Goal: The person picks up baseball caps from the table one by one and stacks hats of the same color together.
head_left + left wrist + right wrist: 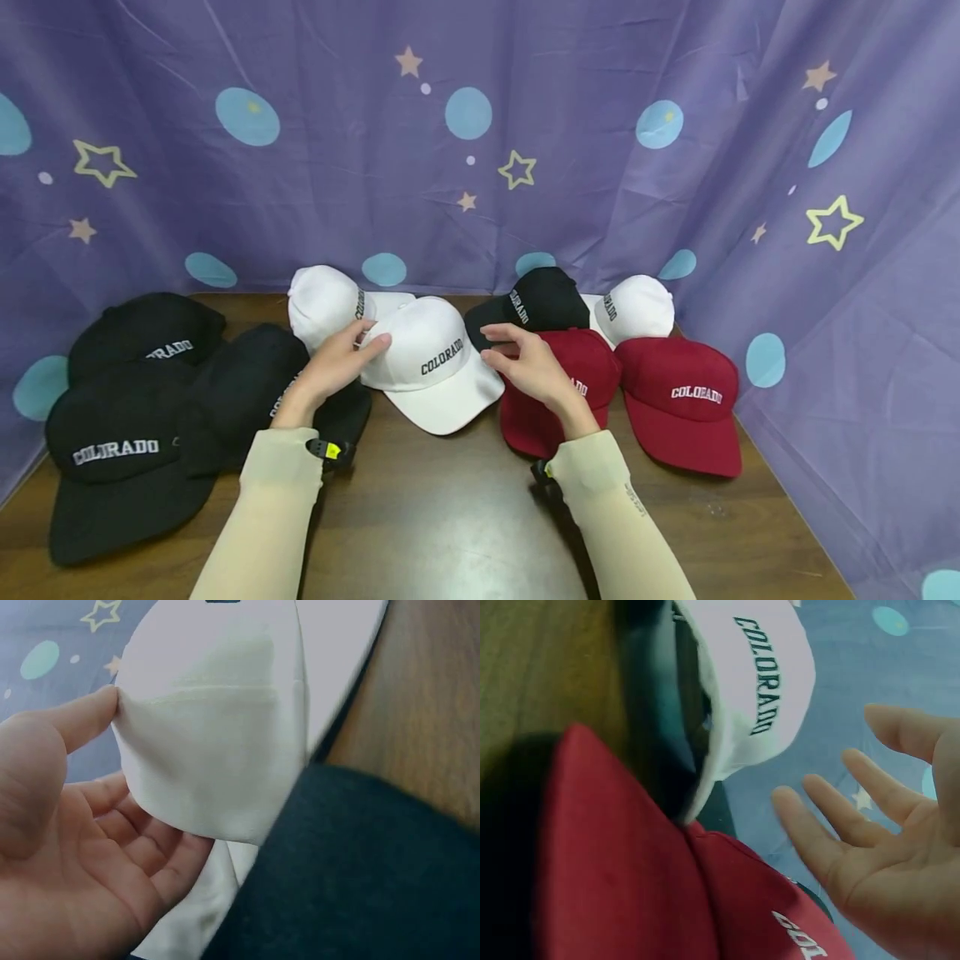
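Observation:
A white baseball cap point(420, 346) with dark COLORADO lettering stands in the middle, its brim toward the front right. My left hand point(336, 364) holds this cap by its left side; in the left wrist view the thumb presses the crown point(210, 757) and the fingers lie under its lower edge. To the right of the cap, my right hand point(534, 367) hovers with fingers spread and holds nothing. Below that hand sits a red cap point(525, 408), partly covered by it. In the right wrist view a gap separates the fingers point(795, 817) from the white cap.
Several black caps point(123, 417) crowd the left side of the wooden table point(450, 517). Behind are a white cap point(322, 300), a black cap point(551, 300) and another white cap point(645, 304). A second red cap point(678, 417) sits at right. A purple curtain point(337, 167) hangs behind.

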`<action>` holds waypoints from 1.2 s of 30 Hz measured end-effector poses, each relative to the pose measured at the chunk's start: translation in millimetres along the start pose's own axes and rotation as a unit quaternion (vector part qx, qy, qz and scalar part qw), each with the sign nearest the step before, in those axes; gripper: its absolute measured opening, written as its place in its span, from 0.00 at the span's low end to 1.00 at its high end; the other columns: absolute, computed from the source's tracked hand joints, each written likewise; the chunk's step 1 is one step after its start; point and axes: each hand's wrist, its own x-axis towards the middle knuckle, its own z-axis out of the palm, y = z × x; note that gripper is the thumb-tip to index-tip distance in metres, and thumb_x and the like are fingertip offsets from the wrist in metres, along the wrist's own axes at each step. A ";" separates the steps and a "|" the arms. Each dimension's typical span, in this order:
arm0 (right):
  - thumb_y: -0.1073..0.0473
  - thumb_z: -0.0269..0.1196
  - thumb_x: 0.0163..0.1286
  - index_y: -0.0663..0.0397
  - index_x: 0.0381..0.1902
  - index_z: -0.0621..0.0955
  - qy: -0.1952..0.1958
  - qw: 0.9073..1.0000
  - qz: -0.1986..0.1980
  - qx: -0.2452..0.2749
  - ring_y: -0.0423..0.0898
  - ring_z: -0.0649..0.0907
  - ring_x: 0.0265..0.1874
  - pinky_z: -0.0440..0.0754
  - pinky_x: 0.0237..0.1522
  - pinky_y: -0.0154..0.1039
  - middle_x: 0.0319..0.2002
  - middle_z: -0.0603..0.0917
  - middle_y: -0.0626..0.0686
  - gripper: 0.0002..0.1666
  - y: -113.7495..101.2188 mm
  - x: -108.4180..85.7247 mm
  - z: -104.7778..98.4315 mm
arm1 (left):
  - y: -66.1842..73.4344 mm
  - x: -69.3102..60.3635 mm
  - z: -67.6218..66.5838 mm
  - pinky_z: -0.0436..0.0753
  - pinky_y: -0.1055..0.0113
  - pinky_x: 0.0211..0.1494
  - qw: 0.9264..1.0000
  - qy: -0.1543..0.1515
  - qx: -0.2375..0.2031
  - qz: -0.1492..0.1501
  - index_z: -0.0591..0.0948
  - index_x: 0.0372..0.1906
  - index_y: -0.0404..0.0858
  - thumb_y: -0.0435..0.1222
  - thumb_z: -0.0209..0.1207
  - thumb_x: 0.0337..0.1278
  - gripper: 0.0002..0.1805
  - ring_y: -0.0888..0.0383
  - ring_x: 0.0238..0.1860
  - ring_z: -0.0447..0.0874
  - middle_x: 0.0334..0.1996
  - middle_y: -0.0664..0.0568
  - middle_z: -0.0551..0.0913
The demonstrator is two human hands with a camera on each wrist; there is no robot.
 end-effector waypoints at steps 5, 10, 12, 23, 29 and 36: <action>0.57 0.68 0.75 0.51 0.70 0.80 -0.006 1.000 0.007 -0.018 0.56 0.86 0.59 0.84 0.61 0.51 0.68 0.81 0.63 0.27 5.7 1.8 3.3 | -10.2 -1.2 -2.0 0.74 0.48 0.64 1.000 0.000 -0.017 0.016 0.69 0.77 0.35 0.53 0.55 0.81 0.34 0.41 0.61 0.75 0.63 0.36 0.77; 0.55 0.67 0.76 0.53 0.71 0.79 -0.014 0.999 0.011 -0.039 0.57 0.86 0.60 0.84 0.60 0.51 0.68 0.81 0.63 0.27 9.6 2.8 0.3 | -15.9 -2.9 -6.6 0.73 0.56 0.61 0.999 -0.002 -0.039 0.022 0.69 0.77 0.36 0.51 0.56 0.81 0.32 0.46 0.58 0.74 0.60 0.38 0.76; 0.55 0.66 0.77 0.54 0.71 0.79 -0.017 0.999 0.015 -0.048 0.58 0.86 0.60 0.84 0.61 0.52 0.68 0.80 0.64 0.28 10.0 2.8 -0.9 | -17.3 -3.0 -8.4 0.73 0.62 0.60 0.998 -0.002 -0.056 0.025 0.69 0.78 0.35 0.49 0.56 0.81 0.32 0.49 0.56 0.73 0.57 0.40 0.75; 0.53 0.65 0.77 0.56 0.74 0.76 -0.041 0.996 0.045 -0.067 0.59 0.82 0.66 0.80 0.66 0.54 0.68 0.79 0.65 0.31 10.9 -1.3 -15.3 | -6.3 -3.0 -9.2 0.79 0.69 0.54 0.971 -0.076 -0.223 0.047 0.69 0.75 0.34 0.42 0.52 0.85 0.25 0.61 0.52 0.78 0.51 0.53 0.76; 0.52 0.63 0.79 0.55 0.77 0.72 -0.063 0.993 0.044 -0.085 0.60 0.80 0.67 0.80 0.67 0.53 0.70 0.77 0.64 0.33 10.4 -6.8 -26.0 | 6.4 -5.4 -8.1 0.80 0.68 0.58 0.956 -0.146 -0.243 0.077 0.73 0.70 0.36 0.38 0.51 0.85 0.19 0.60 0.55 0.80 0.56 0.55 0.80; 0.48 0.63 0.80 0.50 0.80 0.68 -0.073 0.997 -0.002 -0.030 0.54 0.77 0.72 0.77 0.70 0.52 0.76 0.72 0.54 0.36 0.7 -9.1 -30.7 | 14.8 -7.8 -4.9 0.74 0.69 0.64 0.947 -0.202 -0.235 0.083 0.78 0.66 0.39 0.36 0.53 0.82 0.16 0.59 0.60 0.77 0.58 0.57 0.82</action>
